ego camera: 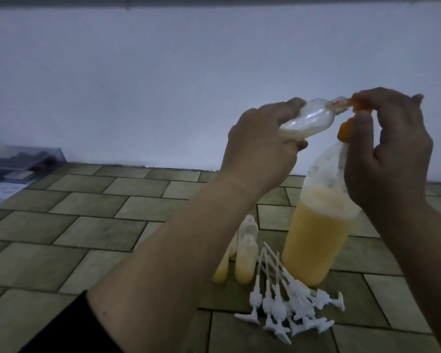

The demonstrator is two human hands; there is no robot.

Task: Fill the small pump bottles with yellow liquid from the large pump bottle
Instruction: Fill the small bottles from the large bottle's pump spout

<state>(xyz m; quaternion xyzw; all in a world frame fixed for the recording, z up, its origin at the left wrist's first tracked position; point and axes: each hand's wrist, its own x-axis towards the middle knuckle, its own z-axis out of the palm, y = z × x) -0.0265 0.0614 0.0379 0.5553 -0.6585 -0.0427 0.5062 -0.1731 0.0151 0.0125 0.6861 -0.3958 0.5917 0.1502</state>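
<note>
My left hand grips a small clear bottle, tilted with its open neck pointing right and a little pale yellow liquid at its low end. My right hand presses on the orange pump head of the large bottle, whose nozzle meets the small bottle's neck. The large bottle stands on the floor, a bit over half full of yellow liquid with foam on top. Three small bottles stand left of it, each with yellow liquid at the bottom.
Several white pump tops with long tubes lie in a heap in front of the bottles. The floor has a brick-pattern covering. A white wall runs behind. A clear box sits at the far left.
</note>
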